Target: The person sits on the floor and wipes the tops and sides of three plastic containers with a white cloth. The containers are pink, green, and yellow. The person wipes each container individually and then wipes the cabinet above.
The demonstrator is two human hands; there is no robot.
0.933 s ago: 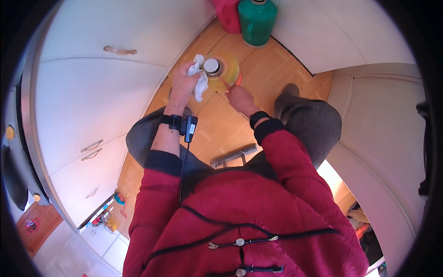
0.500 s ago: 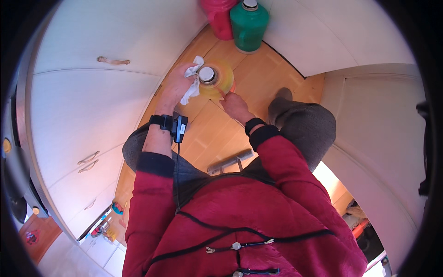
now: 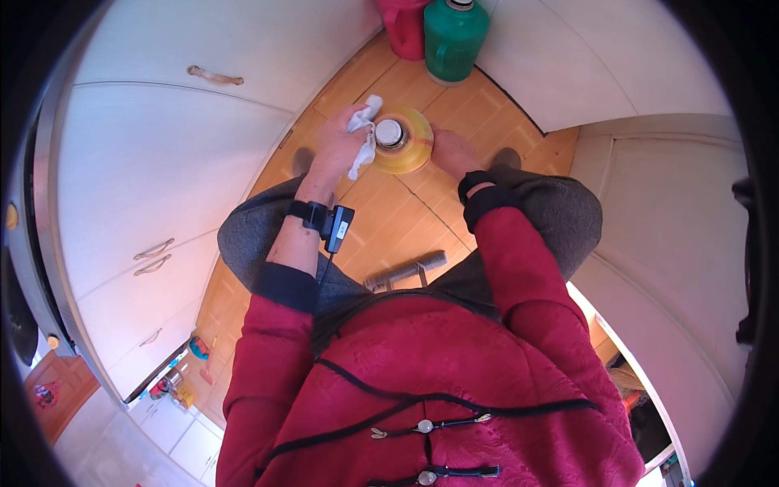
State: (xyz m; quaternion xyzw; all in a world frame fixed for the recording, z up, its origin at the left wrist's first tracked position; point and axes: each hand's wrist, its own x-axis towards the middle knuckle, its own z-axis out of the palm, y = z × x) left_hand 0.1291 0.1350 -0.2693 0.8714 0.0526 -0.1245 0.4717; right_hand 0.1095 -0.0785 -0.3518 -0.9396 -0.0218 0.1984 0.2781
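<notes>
A yellow thermos flask point(image 3: 419, 149) with a white stopper point(image 3: 389, 133) stands on the wooden floor between my knees. My left hand point(image 3: 335, 144) is closed on a crumpled white cloth point(image 3: 364, 136), which rests against the flask's left side near the neck. At the flask's right side is my right hand point(image 3: 454, 154), its fingers curled against the yellow body; their tips are partly hidden. A black strap with a small black device point(image 3: 337, 230) sits on my left wrist.
Beyond the flask, a green thermos point(image 3: 454, 45) and a red one point(image 3: 403, 28) stand in the corner. White cabinets point(image 3: 174, 178) with handles line the left, and a pale panel point(image 3: 665, 195) closes the right. A grey bar-shaped object point(image 3: 406, 270) lies between my legs.
The flask, blurred by turning before, now looks sharp. My right hand has moved from its near right edge up along its right side. The left hand keeps the cloth against it.
</notes>
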